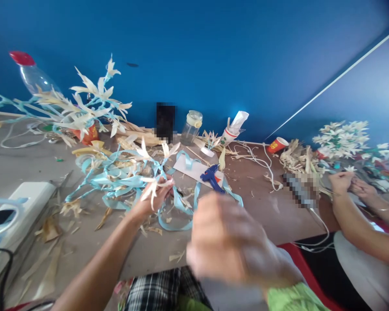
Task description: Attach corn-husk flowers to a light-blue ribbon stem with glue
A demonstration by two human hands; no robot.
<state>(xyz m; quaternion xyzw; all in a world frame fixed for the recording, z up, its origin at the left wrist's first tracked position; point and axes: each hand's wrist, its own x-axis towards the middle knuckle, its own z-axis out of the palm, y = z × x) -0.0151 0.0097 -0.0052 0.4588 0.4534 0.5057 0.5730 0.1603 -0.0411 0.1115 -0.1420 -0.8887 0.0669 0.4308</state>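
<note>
My left hand (158, 192) is closed around a stem of an artificial flower branch (162, 168), which has pale husk-like petals and light blue wrapping. Motion smears my right hand (223, 237), raised nearer the camera, so its fingers cannot be made out. Light blue ribbon (176, 224) loops over the table between my hands, part of it passing behind the right one. Beyond the right hand, a blue glue gun (213, 177) rests on a white card (188, 168). More blue-wrapped stems (97, 181) lie tangled to the left of my left hand.
A finished-looking flower branch (94, 99) rises at the left, near a red-capped bottle (32, 73). A white power strip (32, 207) stands at the left edge. Along the wall are a clear bottle (192, 127) and a red cup (277, 144). At right, another person's hands (350, 183) hold a small flower.
</note>
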